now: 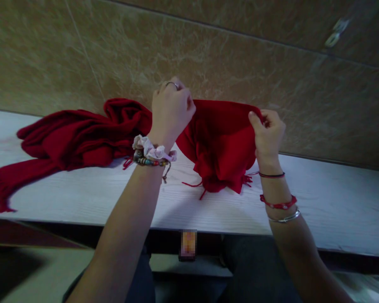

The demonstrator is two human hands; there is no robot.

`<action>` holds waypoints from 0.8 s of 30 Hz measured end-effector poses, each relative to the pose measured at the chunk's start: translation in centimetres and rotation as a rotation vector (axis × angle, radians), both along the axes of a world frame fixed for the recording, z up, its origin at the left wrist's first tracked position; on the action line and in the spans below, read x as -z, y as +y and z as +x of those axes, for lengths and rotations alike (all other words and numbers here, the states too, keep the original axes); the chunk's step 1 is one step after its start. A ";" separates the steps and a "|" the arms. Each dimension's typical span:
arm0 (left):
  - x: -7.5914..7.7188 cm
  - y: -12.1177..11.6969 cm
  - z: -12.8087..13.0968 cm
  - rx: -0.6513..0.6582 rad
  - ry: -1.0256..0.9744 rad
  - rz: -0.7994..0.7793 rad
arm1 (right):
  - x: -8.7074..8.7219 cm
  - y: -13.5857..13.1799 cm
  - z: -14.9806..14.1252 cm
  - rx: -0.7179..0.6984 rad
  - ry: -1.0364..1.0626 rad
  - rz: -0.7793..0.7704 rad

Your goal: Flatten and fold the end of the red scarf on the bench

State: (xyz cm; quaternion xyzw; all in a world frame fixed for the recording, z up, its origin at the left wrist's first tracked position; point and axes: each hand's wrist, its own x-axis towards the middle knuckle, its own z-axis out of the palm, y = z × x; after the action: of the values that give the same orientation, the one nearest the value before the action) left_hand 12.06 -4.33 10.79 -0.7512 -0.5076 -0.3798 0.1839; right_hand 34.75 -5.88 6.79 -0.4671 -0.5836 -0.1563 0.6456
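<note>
A: Place type?
B: Indoors, a tiled room; home or shop, cannot tell.
A: Evidence?
B: Brown marbled wall tiles (214,54), straight joints. Long, narrow white wood-grain desk (331,189) set along them. Small pale fitting (336,33) on the wall, upper right.

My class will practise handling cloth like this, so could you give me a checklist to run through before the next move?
1. Right hand pinching the upper edge of the red cloth: ok.
2. Left hand closed where that edge reaches it: ok, though its fingertips are hidden.
3. Upper edge drawn fairly straight between the hands: ok.
4. Lower part smooth: not ok, it is bunched, with loose fringe strands over the white bench.
5. Red heap at the left lying flat: not ok, it is crumpled.
6. Heap and held part one piece: cannot tell, the left hand and wrist cover the place between.
</note>
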 end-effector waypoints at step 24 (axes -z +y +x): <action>3.5 1.7 2.9 0.026 0.172 -0.375 | 0.8 1.1 0.8 0.006 -0.109 -0.054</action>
State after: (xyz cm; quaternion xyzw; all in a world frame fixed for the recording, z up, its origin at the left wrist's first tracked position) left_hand 14.93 -2.67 7.24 -0.8083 -0.5421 -0.2156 0.0785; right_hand 35.50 -4.77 5.98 -0.4766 -0.6207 -0.1677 0.5996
